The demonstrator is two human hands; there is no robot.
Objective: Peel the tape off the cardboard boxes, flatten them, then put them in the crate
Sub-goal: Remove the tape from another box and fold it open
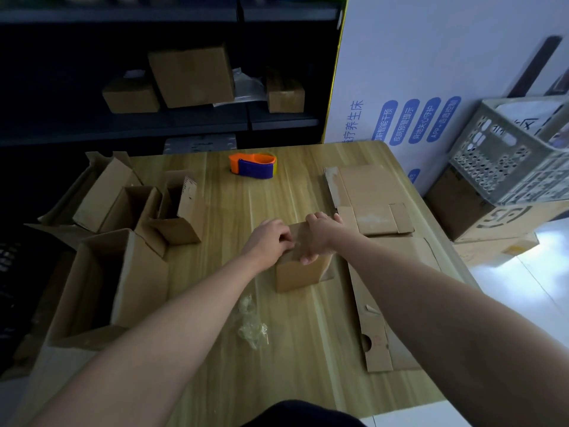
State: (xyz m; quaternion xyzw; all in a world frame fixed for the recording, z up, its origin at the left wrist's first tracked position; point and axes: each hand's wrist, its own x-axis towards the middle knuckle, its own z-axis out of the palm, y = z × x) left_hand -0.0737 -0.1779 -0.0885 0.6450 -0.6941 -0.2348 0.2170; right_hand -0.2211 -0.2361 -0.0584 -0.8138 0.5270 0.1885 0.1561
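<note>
Fingers (284, 238) of my left hand (269, 238) curl and pinch at the top of the box (298, 274); my right hand (321, 238) grips that top too. Box stands on the table (234, 204). Flat boxes (369, 189) lie just right, crate (505, 155) farther right.

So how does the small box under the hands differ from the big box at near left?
The small box is closed on top; the big box gapes open. The left hand and right hand are on the small box; the big box is untouched. The big box is larger. Both are brown cardboard, not yet flattened.
</note>
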